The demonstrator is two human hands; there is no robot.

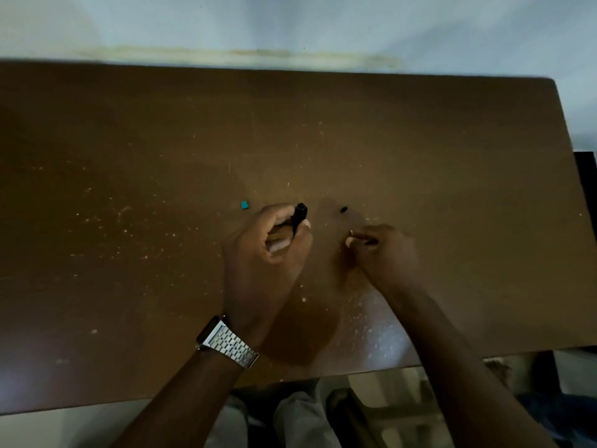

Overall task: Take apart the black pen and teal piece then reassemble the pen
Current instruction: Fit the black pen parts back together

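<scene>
My left hand (268, 244) is closed around the black pen barrel (298, 215), whose open end sticks up past my thumb. My right hand (381, 250) pinches a thin part (355, 234) with a small metallic tip pointing left; most of it is hidden by my fingers. The small teal piece (245, 205) lies alone on the brown table (129, 221), just left of my left hand. A tiny black part (343, 209) rests on the table between and beyond my hands.
The table's near edge (193, 396) runs below my forearms and its right edge (571, 189) is close to my right hand. A metal watch (227, 342) is on my left wrist. A pale wall stands behind the table.
</scene>
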